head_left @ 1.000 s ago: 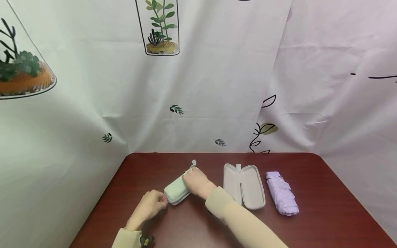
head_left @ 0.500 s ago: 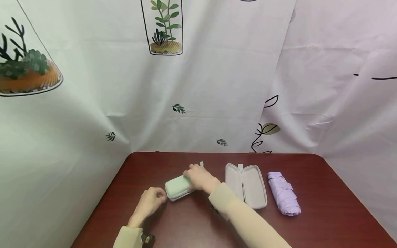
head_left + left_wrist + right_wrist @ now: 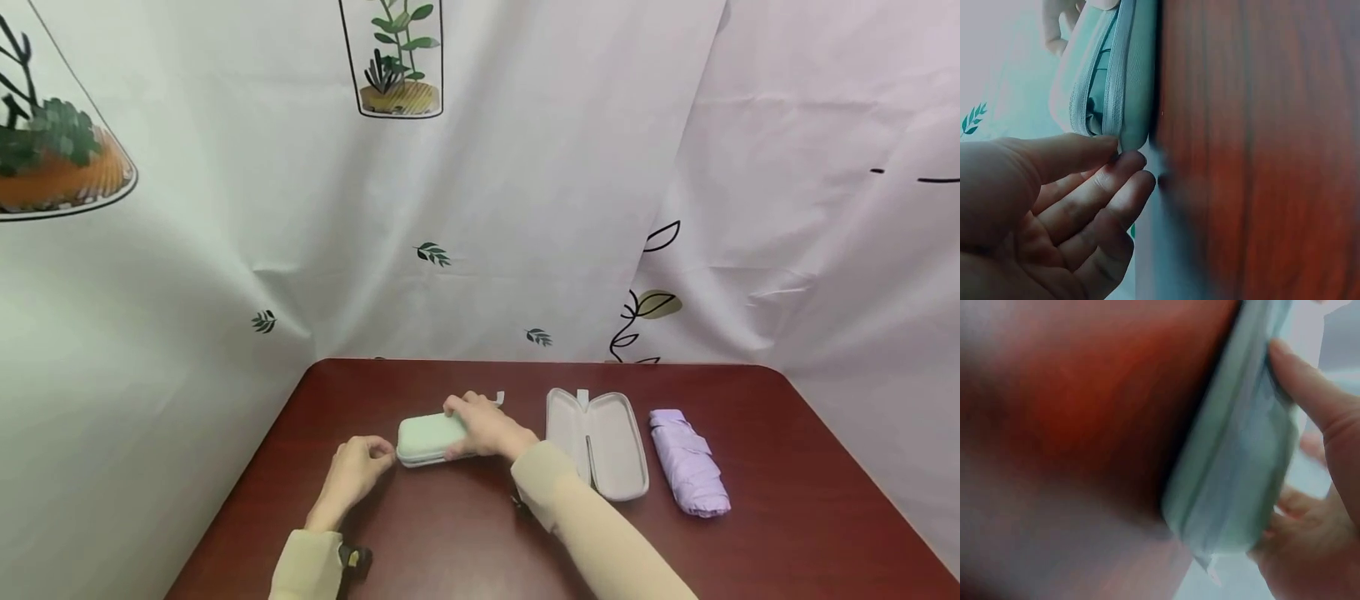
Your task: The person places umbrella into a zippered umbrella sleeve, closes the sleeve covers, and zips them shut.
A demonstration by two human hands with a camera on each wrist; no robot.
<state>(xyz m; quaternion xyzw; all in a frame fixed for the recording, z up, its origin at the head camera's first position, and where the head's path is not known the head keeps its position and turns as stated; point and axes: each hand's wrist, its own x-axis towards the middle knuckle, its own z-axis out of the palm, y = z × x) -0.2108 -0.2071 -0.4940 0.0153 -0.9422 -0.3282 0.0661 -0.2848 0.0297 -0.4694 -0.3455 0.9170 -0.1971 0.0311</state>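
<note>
A pale green zip case (image 3: pixel 427 435) lies flat on the table, left of the middle. My right hand (image 3: pixel 483 425) grips its right end from above, thumb on the near side. At the left end, my left hand (image 3: pixel 354 471) pinches thumb and fingertip together at the zipper (image 3: pixel 1112 103); the zip pull itself is hidden between them. The left wrist view shows the zipper parted along the side, with something dark in the gap. A small fabric loop (image 3: pixel 500 398) sticks out past the right hand. In the blurred right wrist view, the thumb presses the case's side.
Right of the zip case, an open light-grey case (image 3: pixel 617 446) lies spread on the dark red table (image 3: pixel 465 533). A folded lilac umbrella (image 3: pixel 690 462) lies further right. A printed white cloth (image 3: pixel 480 208) hangs behind the table.
The zip case has turned from slanting to nearly level with the table's back edge. My right hand has turned with it; my left hand stays at its left end.
</note>
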